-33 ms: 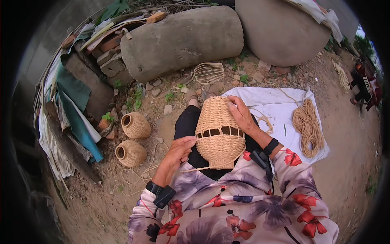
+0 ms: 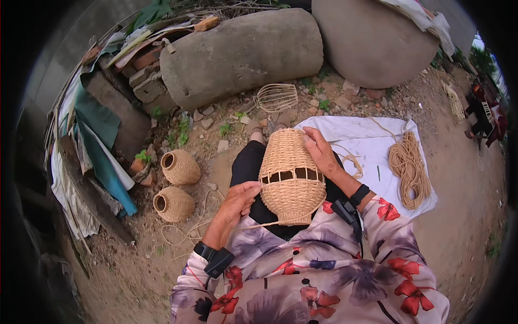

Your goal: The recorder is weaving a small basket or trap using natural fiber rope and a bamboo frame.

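Head view shows what looks like weaving, the left hand (image 2: 237, 201) pinching a strand (image 2: 260, 184) beside the gapped basket (image 2: 291, 195) mid-lap (image 2: 244, 164), right hand (image 2: 322, 154) gripping its far right side; threading the bare ribs (image 2: 294, 174) seems next.

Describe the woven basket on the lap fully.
The woven basket is tan, apparently plant fibre, bulging midway, narrowing to a short collar at the near end. An unwoven band shows slim ribs and a dark inside. It rests on the lap. The right hand lies on its upper right side, the left hand at its left edge; a cord trails left from the collar.
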A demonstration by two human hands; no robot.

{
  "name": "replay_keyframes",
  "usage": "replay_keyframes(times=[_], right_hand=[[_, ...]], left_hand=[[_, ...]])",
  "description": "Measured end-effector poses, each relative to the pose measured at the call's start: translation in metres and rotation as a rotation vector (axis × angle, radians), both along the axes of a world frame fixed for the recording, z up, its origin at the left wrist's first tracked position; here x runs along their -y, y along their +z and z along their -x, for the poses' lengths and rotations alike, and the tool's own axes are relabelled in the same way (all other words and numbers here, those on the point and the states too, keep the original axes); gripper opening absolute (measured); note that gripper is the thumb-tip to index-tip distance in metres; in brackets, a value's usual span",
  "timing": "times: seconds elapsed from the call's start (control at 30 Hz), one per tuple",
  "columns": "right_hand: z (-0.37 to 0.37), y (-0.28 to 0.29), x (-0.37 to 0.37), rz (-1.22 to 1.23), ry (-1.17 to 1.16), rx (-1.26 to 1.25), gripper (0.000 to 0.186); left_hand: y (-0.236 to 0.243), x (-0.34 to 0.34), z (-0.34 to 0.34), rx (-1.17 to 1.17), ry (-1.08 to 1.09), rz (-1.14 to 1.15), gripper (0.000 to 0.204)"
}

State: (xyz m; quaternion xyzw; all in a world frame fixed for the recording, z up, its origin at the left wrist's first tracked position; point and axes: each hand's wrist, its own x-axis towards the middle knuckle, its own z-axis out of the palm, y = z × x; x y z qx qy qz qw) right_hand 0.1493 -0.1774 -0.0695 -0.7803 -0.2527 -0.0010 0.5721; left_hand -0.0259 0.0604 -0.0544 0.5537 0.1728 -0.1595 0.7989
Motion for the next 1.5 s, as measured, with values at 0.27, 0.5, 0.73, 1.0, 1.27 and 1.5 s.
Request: replay_keyframes(times=[0.27,0.5,0.73,1.0,1.27,1.5], right_hand=[[0.023,0.027,0.012,0.047,0.029,0.025,0.037],[0.060,0.104,-0.023,-0.032,0.424,0.231,0.062],[0.105,0.118,-0.039,-0.408,0.752,-0.478,0.072],[0.108,0.110,-0.019,-0.312,0.481,-0.099,0.058],[0.090,0.110,0.009,-0.065,0.090,0.331,0.011],[0.060,0.096,0.007,0.176,0.174,0.197,0.015]], left_hand=[[0.029,0.029,-0.009,0.361,-0.180,-0.568,0.023],[0.103,-0.009,0.017,0.441,-0.058,-0.783,0.033],[0.125,0.030,0.010,0.582,0.118,0.110,0.029],[0.121,0.063,-0.016,0.662,0.199,0.324,0.023],[0.094,0.057,-0.030,0.590,0.174,-0.016,0.029],[0.055,0.047,-0.029,0.574,0.141,-1.096,0.012]])
